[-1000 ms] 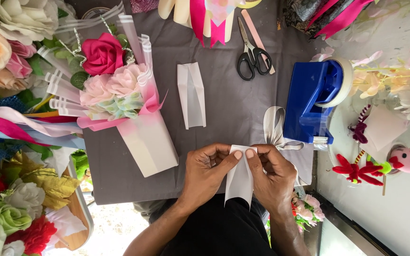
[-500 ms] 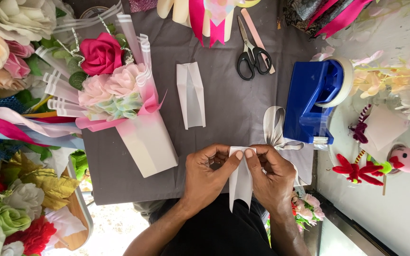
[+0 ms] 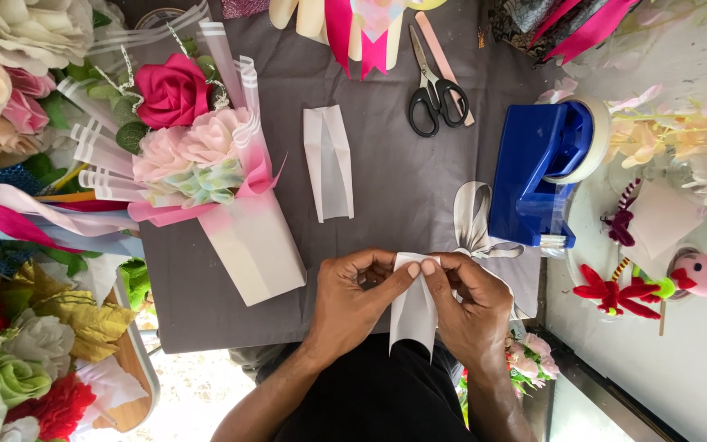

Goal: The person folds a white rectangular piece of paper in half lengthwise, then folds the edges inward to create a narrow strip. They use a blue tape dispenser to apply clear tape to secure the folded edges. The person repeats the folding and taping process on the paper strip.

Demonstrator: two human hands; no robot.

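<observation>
Both hands pinch one folded white paper piece (image 3: 413,315) at the near edge of the grey table (image 3: 386,205). My left hand (image 3: 353,299) grips its top left corner with thumb and forefinger. My right hand (image 3: 472,303) holds the top right corner, fingertips touching the left hand's. The paper hangs down over my dark lap. A second folded white paper piece (image 3: 328,162) lies flat on the table, farther from me.
A wrapped bouquet (image 3: 206,164) with pink roses lies at left. Black scissors (image 3: 437,90) rest at the far side, a blue tape dispenser (image 3: 542,172) at right, a silver ribbon bow (image 3: 475,221) beside it. Artificial flowers (image 3: 10,344) crowd the left edge.
My hands stay in place on the paper; the fingers have shifted slightly, pressing the top fold closer together.
</observation>
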